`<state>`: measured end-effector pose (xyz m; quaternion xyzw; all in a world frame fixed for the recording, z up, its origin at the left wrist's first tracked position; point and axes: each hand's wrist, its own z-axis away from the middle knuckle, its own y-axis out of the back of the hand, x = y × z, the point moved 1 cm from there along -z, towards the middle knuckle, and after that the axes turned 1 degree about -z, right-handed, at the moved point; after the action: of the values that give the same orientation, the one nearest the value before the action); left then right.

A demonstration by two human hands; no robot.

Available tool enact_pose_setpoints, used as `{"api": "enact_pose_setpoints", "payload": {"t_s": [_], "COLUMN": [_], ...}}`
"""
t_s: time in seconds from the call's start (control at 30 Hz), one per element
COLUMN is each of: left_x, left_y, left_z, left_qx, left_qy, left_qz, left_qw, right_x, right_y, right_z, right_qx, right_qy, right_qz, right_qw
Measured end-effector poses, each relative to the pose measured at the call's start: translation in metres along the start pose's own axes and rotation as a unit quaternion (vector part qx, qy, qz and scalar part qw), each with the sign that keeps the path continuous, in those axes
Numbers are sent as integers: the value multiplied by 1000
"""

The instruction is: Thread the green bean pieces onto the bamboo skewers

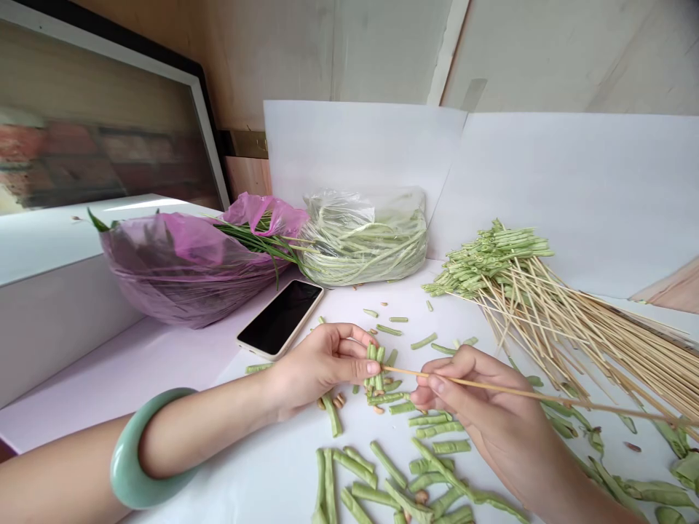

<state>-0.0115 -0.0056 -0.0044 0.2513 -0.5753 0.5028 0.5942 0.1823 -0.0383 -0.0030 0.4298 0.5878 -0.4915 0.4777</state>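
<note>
My left hand [322, 362] pinches a small bundle of cut green bean pieces [374, 370], held upright between thumb and fingers. My right hand [478, 411] grips a long bamboo skewer [571, 402] near its pointed end, and the tip reaches the bundle's side. I cannot tell whether it has pierced the beans. More cut bean pieces [382, 473] lie scattered on the white table [262, 386] under and between my hands. A pale green bangle [145, 451] circles my left forearm.
To the right lies a large heap of skewers [546, 313] with beans threaded on their tips. Behind stand a plastic bag of long beans [363, 240], a purple bag of greens [180, 269], and a phone [281, 319]. White boards [568, 196] form the backdrop.
</note>
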Motion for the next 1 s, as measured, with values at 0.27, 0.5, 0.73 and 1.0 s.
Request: {"api": "enact_pose_setpoints", "payload": {"t_s": [0.27,0.5,0.73,1.0], "left_x": [-2,-1,-2,4], "left_y": [2,-1,-1,0], "left_z": [1,3,3,5], "left_qx": [3,-36,-62,-15], "left_qy": [-15,-71,-91,-120], "left_qz": [23,6,-1,-31], "left_qw": [1000,997,994,992], "right_x": [6,9,14,3], "right_y": [6,-4,2,7], "right_z": [11,23,18,11], "right_qx": [-95,-27,-78,-51], "right_qy": [227,272,289,88], "right_qz": [194,218,205,102], "right_qw": [950,937,932,990]}}
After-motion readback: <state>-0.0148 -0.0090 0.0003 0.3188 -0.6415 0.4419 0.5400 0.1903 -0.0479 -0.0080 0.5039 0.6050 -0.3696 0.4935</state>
